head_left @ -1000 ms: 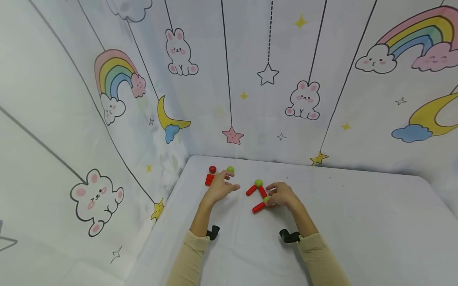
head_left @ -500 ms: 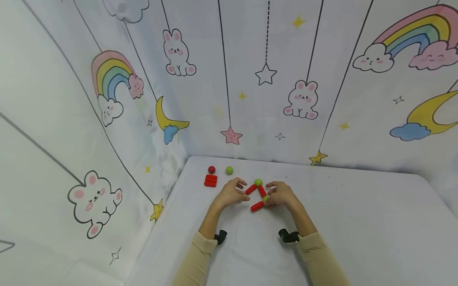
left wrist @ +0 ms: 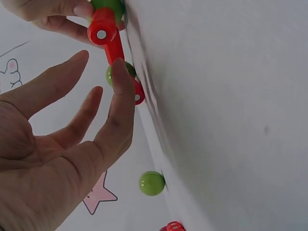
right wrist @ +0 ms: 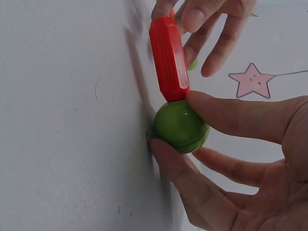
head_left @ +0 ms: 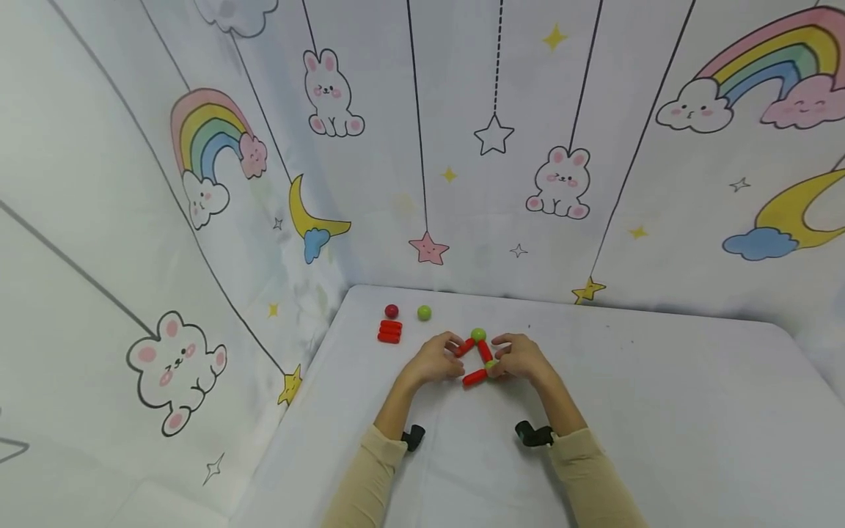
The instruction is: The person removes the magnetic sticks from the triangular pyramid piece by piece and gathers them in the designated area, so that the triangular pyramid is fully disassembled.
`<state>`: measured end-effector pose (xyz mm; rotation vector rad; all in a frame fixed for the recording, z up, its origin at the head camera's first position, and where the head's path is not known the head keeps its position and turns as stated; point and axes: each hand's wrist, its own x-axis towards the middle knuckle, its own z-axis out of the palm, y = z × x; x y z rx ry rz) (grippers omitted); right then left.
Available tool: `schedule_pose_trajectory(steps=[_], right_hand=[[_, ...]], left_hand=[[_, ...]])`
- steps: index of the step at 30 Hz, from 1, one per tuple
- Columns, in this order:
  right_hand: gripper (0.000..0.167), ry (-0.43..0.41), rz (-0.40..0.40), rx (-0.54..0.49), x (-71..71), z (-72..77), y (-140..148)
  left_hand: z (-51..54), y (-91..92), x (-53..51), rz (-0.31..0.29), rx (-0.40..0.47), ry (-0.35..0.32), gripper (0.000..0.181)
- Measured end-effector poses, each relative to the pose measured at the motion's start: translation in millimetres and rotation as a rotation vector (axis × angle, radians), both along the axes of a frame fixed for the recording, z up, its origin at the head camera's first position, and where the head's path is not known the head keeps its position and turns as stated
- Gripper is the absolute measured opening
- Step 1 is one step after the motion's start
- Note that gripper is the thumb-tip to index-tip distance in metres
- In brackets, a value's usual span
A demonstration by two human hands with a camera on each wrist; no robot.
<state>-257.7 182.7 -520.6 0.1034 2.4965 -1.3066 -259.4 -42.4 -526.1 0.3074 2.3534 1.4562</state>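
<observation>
Two green balls and several red rods are joined into an angular chain on the white table. My right hand [head_left: 521,357] pinches the nearer green ball [right wrist: 180,126] between thumb and fingers. From that ball one red rod [head_left: 474,378] points left, and another red rod [head_left: 485,350] runs to the far green ball [head_left: 478,334]. A further red rod [head_left: 465,347] slants from the far ball toward my left hand [head_left: 432,359]. That hand is bent with thumb and fingers apart, gripping nothing. In the left wrist view a finger overlaps this rod; contact is unclear. Pale round discs show on rod ends.
At the table's far left lie a loose red ball [head_left: 392,311], a loose green ball [head_left: 424,313] and a stack of red rods [head_left: 389,331]. A white printed cloth wall [head_left: 383,183] stands behind and left of the table [head_left: 660,411].
My left hand has moved right and nearer, from over the loose rods to the chain's left side, uncovering the loose pieces. The right hand stays at its green ball.
</observation>
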Motion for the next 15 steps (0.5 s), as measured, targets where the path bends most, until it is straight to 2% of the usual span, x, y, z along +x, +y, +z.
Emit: schedule_pose_trajectory(steps=[7, 15], right_hand=[[0.067, -0.003, -0.005, -0.021, -0.7, -3.0, 0.6], [0.066, -0.005, -0.002, -0.038, 0.5, -1.8, 1.8]], left_hand=[[-1.8, 1.9, -0.1, -0.021, 0.044, -0.003, 0.046], [1.3, 3.6, 2.8, -0.038, 0.063, -0.013, 0.050]])
